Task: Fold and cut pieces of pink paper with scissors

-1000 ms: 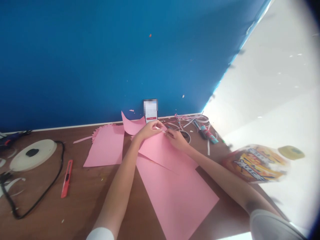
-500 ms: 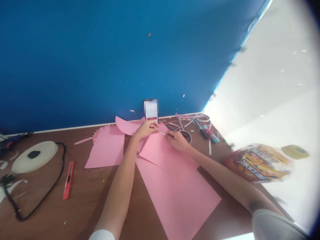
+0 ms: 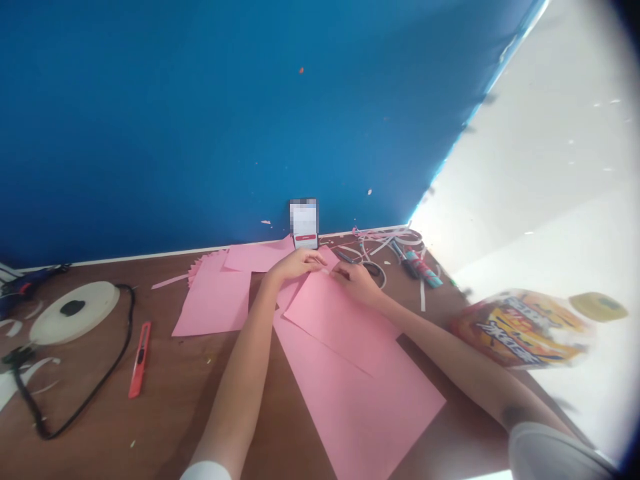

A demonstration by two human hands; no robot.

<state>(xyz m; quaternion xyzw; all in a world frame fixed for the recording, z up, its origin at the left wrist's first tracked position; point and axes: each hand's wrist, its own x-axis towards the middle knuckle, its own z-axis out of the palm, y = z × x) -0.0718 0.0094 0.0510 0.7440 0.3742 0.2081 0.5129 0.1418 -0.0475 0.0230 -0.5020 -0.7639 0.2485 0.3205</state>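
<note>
A pink paper sheet (image 3: pixel 327 317) lies askew on top of a larger pink sheet (image 3: pixel 370 413). At its far corner a short whitish strip (image 3: pixel 325 271) runs between my two hands; whether it is tape or paper I cannot make out. My left hand (image 3: pixel 299 263) reaches in from the left, fingertips pinched at the strip's left end. Thumb and fingers of my right hand (image 3: pixel 356 281) are closed around its other end, the knuckles resting over the pink sheet. The fingertips partly hide the strip.
A phone (image 3: pixel 305 223) leans on the blue wall (image 3: pixel 200 120). Left are pink paper (image 3: pixel 215 300), a red cutter (image 3: pixel 140 360), a white disc (image 3: pixel 75 313) and black cable (image 3: pixel 131 313). Right are strip scraps (image 3: pixel 390 239), a tube (image 3: pixel 424 269) and a bottle (image 3: pixel 530 330).
My left hand has lowered slightly towards my right, and less of the strip shows between them. The top pink sheet now lies flatter. The pink paper behind my left hand has dropped down.
</note>
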